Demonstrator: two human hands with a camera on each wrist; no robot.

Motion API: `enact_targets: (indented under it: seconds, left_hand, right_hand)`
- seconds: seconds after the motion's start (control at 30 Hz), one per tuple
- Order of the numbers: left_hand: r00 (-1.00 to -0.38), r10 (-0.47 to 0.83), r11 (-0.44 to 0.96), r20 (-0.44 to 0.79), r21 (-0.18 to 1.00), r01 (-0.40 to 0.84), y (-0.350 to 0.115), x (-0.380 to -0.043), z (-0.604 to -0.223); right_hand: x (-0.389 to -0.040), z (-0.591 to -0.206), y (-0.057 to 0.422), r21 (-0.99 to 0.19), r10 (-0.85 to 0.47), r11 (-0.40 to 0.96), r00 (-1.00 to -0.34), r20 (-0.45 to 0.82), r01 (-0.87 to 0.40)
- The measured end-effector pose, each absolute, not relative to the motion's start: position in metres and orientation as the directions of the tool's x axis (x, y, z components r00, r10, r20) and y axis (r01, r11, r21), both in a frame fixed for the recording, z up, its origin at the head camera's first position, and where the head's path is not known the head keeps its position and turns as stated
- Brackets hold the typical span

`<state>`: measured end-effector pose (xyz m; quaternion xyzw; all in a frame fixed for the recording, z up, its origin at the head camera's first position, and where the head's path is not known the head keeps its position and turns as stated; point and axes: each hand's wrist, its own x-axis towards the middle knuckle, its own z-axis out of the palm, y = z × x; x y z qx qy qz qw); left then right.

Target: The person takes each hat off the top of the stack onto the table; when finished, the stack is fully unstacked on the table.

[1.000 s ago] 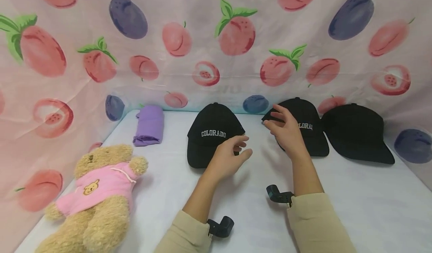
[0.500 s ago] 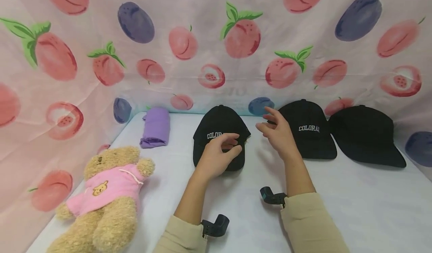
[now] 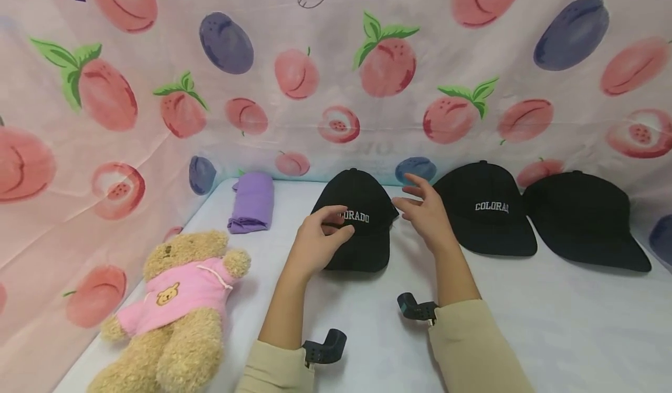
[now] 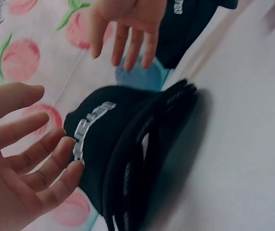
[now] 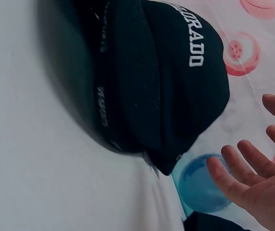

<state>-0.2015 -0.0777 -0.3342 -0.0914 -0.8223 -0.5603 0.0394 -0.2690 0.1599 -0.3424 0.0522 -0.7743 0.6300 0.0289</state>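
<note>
A black cap (image 3: 362, 250) with white COLORADO lettering stands brim forward on the white surface. My left hand (image 3: 317, 238) is at its left side, fingers relaxed and spread, overlapping part of the lettering in the head view. To the cap's right hovers my right hand (image 3: 430, 221), its fingers loosely bent and holding nothing. The left wrist view shows the left palm (image 4: 21, 163) turned toward the cap's crown (image 4: 96, 130). Seen from the right wrist, the right hand's fingers (image 5: 229, 180) are apart from the cap (image 5: 185, 77).
Two more black caps stand at the right: a lettered one (image 3: 490, 224) and a plain-looking one (image 3: 583, 218). A folded purple cloth (image 3: 253, 200) lies at the back left. Nearer, a teddy bear (image 3: 184, 299) in a pink top lies on its back. A fruit-print curtain (image 3: 336, 66) hangs behind.
Both hands have moved left relative to the caps. The left passed across the front of the lettered cap; the right left the second cap's front. The head view has shifted slightly.
</note>
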Motion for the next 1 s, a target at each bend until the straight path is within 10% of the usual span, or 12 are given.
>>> enact_targets:
  seconds: [1.0]
  left_hand:
    - [-0.973,-0.019,0.436,-0.23,0.874,-0.215,-0.121,-0.212,-0.363]
  right_hand:
    - [-0.29,-0.37,0.141,-0.916,-0.16,0.38,-0.985,0.067,-0.124]
